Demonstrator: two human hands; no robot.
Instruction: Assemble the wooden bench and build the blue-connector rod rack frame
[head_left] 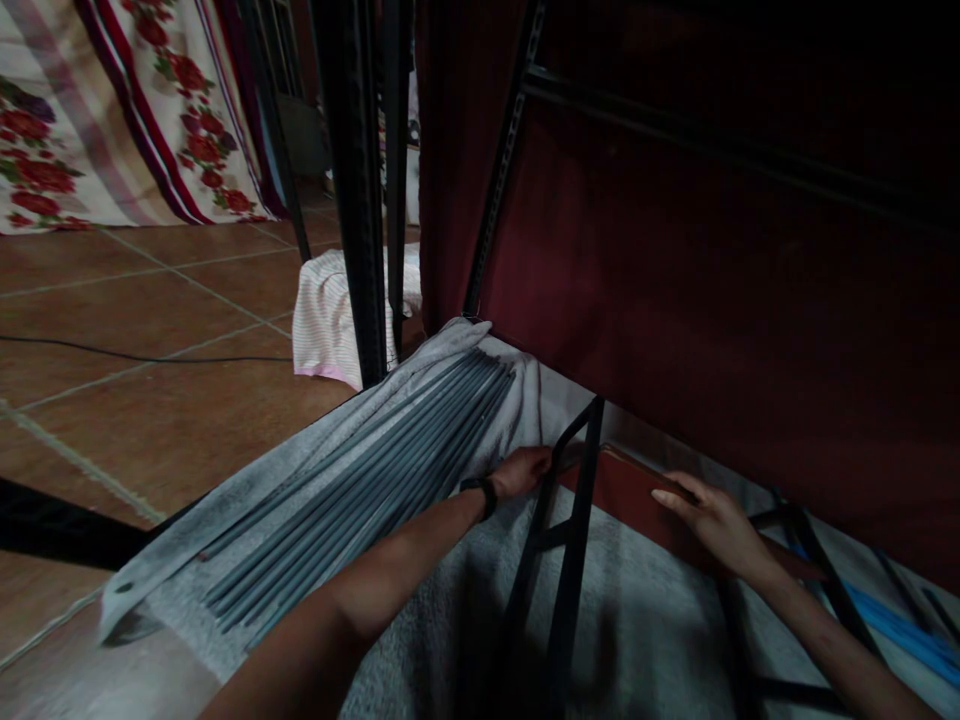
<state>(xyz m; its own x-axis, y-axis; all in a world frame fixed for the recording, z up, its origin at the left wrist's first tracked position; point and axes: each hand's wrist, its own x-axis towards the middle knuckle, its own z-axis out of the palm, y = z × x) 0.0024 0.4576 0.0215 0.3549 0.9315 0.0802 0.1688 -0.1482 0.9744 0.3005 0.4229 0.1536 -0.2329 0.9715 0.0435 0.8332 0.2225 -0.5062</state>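
A flat reddish-brown board (630, 497) lies low across a black metal frame (574, 560), close to the dark red panel. My right hand (705, 515) pinches its upper edge, thumb in front and fingers over the top. At the board's left end, my left hand (521, 472), with a dark band on the wrist, is closed beside the frame's leg. Its fingertips are partly hidden there. Left of that hand, a bundle of thin grey rods (375, 480) rests on a grey towel (292, 470).
The dark red panel (675, 290) rises behind, crossed by black slotted bars. Black uprights (356, 200) stand at left. Blue strips (900, 625) lie at lower right. A striped cloth (326, 315) and a black cable (150, 356) are on the tiled floor (97, 400). A floral cloth (150, 120) hangs beyond.
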